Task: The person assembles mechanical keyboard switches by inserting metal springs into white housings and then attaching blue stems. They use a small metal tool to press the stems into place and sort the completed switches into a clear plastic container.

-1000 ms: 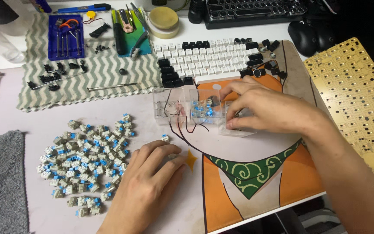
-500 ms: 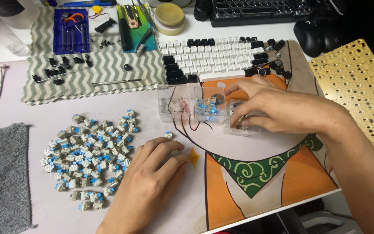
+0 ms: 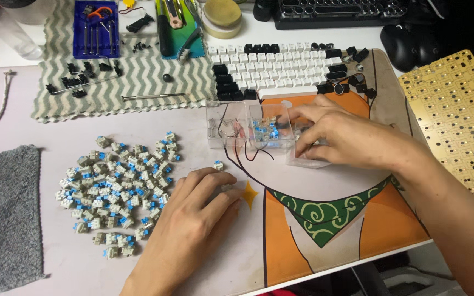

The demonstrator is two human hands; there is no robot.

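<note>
The right hand (image 3: 352, 137) lay over a clear plastic box (image 3: 267, 131) of blue-stemmed switches, its grip pinched on something hidden. The left hand (image 3: 193, 214) rested curled on the worktop (image 3: 56, 274), one loose switch (image 3: 218, 165) just beyond its fingertips; whether it held anything, I cannot tell. A heap of switches (image 3: 116, 189) lay beside it.
</note>
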